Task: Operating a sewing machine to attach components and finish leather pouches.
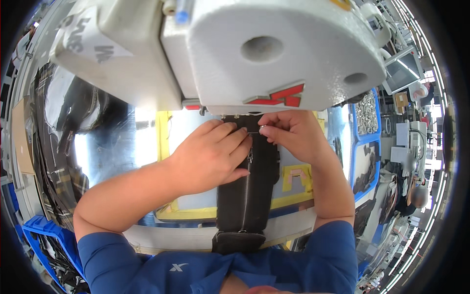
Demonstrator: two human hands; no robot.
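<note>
A long black fabric piece with a metal zipper (246, 196) runs from under the white sewing machine head (235, 63) toward my body. My left hand (215, 149) lies on it with fingers stretched out, pressing beside the zipper near its far end. My right hand (293, 132) is at the piece's right edge. Between its thumb and forefinger it pinches a small silvery metal piece (262, 128), too small to tell exactly. The zipper's slider (250, 158) shows just right of my left hand. The near end of the black piece hangs over the table's front edge.
Yellow tape (200, 215) frames the work plate. Black zippered pieces (63, 147) lie at the left. A blue bin (366, 115) of metal rings and another blue bin (376, 169) with black pieces stand at the right. At the lower left is a blue crate (44, 225).
</note>
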